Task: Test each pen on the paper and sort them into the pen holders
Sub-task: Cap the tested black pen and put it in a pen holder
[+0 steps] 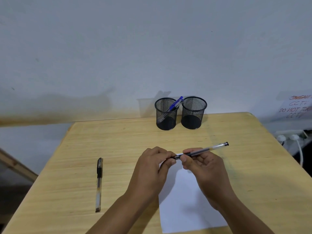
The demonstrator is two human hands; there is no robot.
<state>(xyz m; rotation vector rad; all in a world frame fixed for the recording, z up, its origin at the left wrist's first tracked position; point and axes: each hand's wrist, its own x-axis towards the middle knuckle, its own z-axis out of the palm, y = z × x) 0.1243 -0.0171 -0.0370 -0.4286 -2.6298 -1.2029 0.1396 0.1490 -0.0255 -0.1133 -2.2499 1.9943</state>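
Both hands hold one black gel pen (pixel 205 149) level above the white paper (pixel 187 200). My left hand (pixel 152 168) grips its capped end, and my right hand (pixel 200 164) pinches the clear barrel, whose far end points right. A second black pen (pixel 99 184) lies on the wooden table (pixel 101 137) to the left, apart from both hands. Two black mesh pen holders stand at the table's far edge: the left holder (pixel 166 115) has a blue pen (pixel 176 103) leaning in it, and the right holder (pixel 193 114) shows no pen.
The table backs onto a pale wall. Off its right edge are a power strip with white plugs (pixel 289 136) and a handwritten notice (pixel 297 107). A wooden bar (pixel 15 164) slants at the far left.
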